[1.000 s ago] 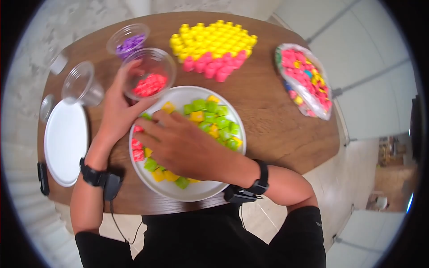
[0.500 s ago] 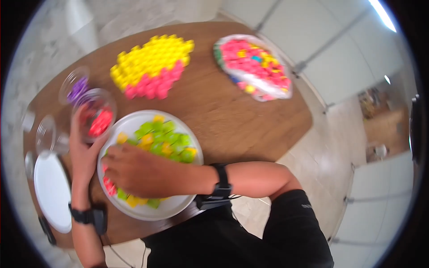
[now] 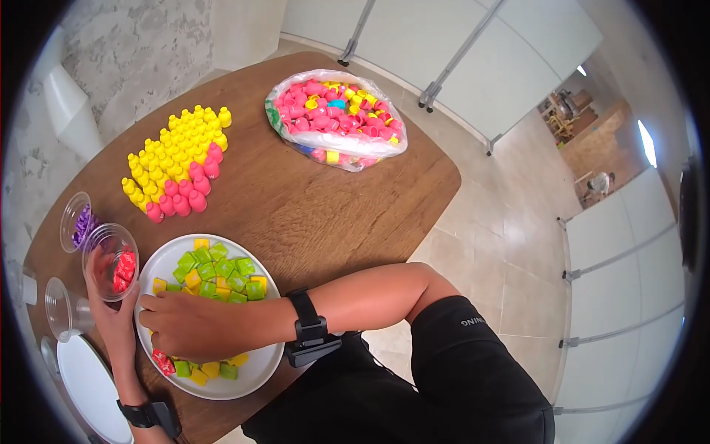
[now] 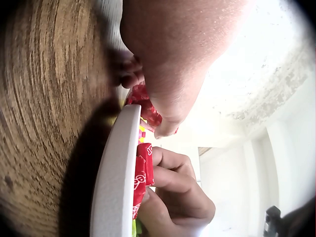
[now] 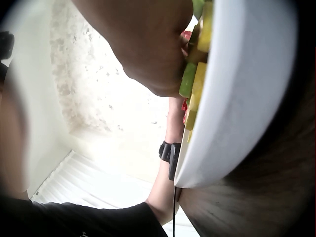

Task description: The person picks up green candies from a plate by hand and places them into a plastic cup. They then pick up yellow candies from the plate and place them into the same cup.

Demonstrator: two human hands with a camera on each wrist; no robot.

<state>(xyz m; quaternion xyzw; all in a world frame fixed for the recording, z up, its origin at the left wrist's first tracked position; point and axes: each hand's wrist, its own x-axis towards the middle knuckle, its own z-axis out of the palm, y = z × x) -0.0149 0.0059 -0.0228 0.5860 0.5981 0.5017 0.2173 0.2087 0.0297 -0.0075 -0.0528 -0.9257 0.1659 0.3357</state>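
In the head view my left hand (image 3: 111,318) holds a clear plastic cup (image 3: 109,290) with red wrapped candies (image 3: 124,271) inside, beside the plate's left rim. A round white plate (image 3: 262,366) carries green candies (image 3: 238,280), yellow candies (image 3: 210,369) and a few red ones at its left edge. Over that left part lies my right hand (image 3: 200,322), its fingertips hidden from above. From the left wrist view, the right hand's curled fingers and thumb (image 4: 154,212) pinch a red candy (image 4: 145,154) just inside the rim.
Yellow bottle-shaped pieces (image 3: 170,152) and pink ones (image 3: 181,200) stand grouped at the back left. A plastic bag (image 3: 355,152) of pink and yellow pieces lies farther back. Near the left edge are a cup of purple candies (image 3: 83,226), an overturned-looking clear cup (image 3: 63,307) and a white oval lid-like plate (image 3: 89,385).
The head view has turned rightward, so the table's things appear shifted left. My left hand keeps holding the cup, and my right hand stays over the plate's left side.
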